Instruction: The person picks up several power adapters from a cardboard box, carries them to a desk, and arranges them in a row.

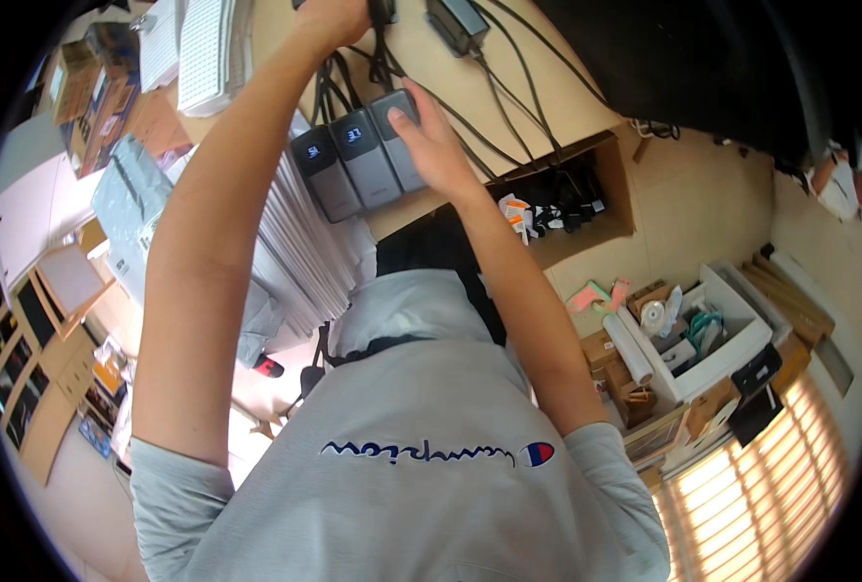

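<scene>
Three dark grey power banks stand side by side at the near edge of the desk: a left one (330, 184) and a middle one (369, 160), both with lit displays, and a right one (388, 114). My right hand (437, 145) grips the right power bank, thumb across its upper face and fingers along its far side. Black cables (332, 85) run behind the power banks. At the top edge my left hand (339, 17) is beside a dark object (382, 12) and the cable bundle; its fingers are mostly cut off by the frame.
A dark adapter (460, 24) with cables lies farther right on the wooden desk (518, 82). An open compartment (615, 184) below holds small packets. White stacked sheets (300, 262) are left of my body. At right stands a white bin (741, 335) of mixed items.
</scene>
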A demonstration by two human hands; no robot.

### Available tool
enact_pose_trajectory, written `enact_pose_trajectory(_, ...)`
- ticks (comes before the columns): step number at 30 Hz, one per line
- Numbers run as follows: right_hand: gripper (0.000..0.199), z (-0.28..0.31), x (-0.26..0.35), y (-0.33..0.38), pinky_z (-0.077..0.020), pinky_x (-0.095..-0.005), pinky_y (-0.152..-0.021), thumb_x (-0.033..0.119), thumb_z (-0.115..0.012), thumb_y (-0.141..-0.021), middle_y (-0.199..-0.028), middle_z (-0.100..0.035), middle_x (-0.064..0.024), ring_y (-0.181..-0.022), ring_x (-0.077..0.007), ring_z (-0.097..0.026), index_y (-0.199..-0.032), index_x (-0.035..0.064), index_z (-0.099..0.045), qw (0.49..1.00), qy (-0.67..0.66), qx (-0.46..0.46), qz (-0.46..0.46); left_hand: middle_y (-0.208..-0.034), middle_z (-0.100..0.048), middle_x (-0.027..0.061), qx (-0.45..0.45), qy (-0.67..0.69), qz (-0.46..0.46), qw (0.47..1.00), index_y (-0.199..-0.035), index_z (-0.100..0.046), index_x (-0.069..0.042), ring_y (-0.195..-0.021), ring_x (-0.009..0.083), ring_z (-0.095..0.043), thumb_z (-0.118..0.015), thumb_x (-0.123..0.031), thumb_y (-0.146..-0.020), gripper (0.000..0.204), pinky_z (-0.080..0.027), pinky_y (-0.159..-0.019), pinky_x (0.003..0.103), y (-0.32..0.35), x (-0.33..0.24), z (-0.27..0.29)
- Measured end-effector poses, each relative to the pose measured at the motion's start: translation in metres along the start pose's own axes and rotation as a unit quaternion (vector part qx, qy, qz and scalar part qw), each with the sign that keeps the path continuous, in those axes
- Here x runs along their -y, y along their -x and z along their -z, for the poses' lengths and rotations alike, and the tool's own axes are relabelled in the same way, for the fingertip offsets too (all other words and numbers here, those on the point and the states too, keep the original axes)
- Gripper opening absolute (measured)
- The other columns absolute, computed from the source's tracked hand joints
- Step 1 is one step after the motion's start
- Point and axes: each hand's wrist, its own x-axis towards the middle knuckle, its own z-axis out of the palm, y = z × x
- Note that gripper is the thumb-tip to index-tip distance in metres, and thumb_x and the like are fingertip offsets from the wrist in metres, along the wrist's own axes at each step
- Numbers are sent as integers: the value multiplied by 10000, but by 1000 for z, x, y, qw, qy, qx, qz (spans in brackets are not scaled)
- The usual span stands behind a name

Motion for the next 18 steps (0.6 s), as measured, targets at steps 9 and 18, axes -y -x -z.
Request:
enact_pose_trajectory(9, 628, -3, 6, 13, -355, -397, -1130, 398, -573, -977, -1448, -492, -259, -1365, -384, -453, -1436, -15, -458, 999, 13, -37, -21, -1606, -300, 170, -131, 41, -65, 988, -1552, -304, -67, -1438, 325, -363, -467, -95, -823, 748, -341, -1164, 389, -40, 85, -68)
enact_pose_trajectory(18, 407, 139, -217, 349, -508, -422, -950, 371, -604, -921, -1187, -686, -187, -1089, -348, -659, -1148, 45, -692, 890, 225, -22, -397, -1581, -329, 230, -115, 83, -93, 985, -1530, -329, -12, -1451, 344, -350, -579, -180, -849, 745, -310, -1182, 370, -53, 30, -60)
